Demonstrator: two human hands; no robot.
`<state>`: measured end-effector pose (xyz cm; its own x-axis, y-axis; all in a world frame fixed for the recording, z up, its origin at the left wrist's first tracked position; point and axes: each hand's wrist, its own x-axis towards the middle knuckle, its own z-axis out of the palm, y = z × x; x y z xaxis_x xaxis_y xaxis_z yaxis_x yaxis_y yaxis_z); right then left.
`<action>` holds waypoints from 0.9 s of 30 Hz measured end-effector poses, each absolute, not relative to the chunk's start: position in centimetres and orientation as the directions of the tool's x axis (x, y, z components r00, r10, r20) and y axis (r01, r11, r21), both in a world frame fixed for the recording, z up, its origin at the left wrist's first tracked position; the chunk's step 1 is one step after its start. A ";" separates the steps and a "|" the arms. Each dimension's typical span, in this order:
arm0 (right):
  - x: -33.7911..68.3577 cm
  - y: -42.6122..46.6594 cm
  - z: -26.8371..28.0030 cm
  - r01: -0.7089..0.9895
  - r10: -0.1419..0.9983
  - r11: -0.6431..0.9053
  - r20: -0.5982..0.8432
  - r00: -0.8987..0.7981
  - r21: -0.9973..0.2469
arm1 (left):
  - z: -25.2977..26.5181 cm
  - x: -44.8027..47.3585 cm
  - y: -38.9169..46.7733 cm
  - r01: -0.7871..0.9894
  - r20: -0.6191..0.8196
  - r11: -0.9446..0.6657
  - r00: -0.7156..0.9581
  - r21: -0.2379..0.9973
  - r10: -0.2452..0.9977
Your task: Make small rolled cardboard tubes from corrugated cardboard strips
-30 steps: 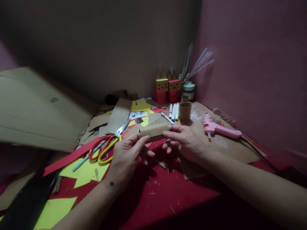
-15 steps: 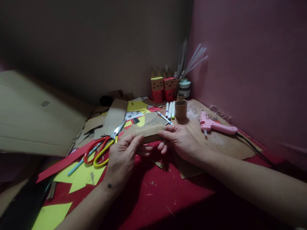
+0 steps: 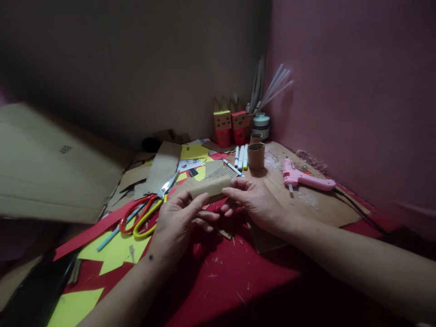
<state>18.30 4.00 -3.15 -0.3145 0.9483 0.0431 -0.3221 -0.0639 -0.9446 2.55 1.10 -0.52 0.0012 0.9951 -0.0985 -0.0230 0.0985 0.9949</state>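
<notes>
Between my hands, above the red-covered table (image 3: 218,281), is a bent strip of cardboard (image 3: 211,185). My left hand (image 3: 182,218) grips its left end, thumb along the near side and fingers beneath. The right end is pinched by the thumb and fingers of my right hand (image 3: 250,199). Fingers hide part of the strip's lower edge. Left of my left hand lie scissors (image 3: 145,215) with red and yellow handles. Beyond my right hand stands a short cardboard tube (image 3: 256,156), and to the right rests a pink glue gun (image 3: 304,176).
Several markers (image 3: 241,156) lie beyond the strip. At the back stand two cardboard figures with red bases (image 3: 223,127), a pale green jar (image 3: 260,125) and glue sticks (image 3: 274,86). Yellow paper (image 3: 76,306) is on the left, under a large cardboard sheet (image 3: 57,172). A cable (image 3: 361,211) trails right.
The cardboard strip has tilted, showing more of its upper face and less of its lower side. My left thumb has shifted slightly right along it, and both hands keep hold.
</notes>
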 end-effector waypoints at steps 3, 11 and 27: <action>17.8 3.3 -2.7 -0.304 0.927 -0.079 0.042 -0.374 -0.949 | -0.8 2.6 1.2 -0.012 -0.094 0.094 -0.006 0.995 0.996; 17.8 3.4 -2.6 -0.219 0.951 0.008 0.076 -0.301 -0.976 | -0.2 3.1 0.8 0.055 -0.066 0.067 -0.017 0.996 0.998; 17.6 3.8 -3.0 -0.298 0.917 -0.095 0.034 -0.398 -0.950 | -0.9 2.8 1.3 -0.038 -0.046 0.046 0.008 0.998 0.999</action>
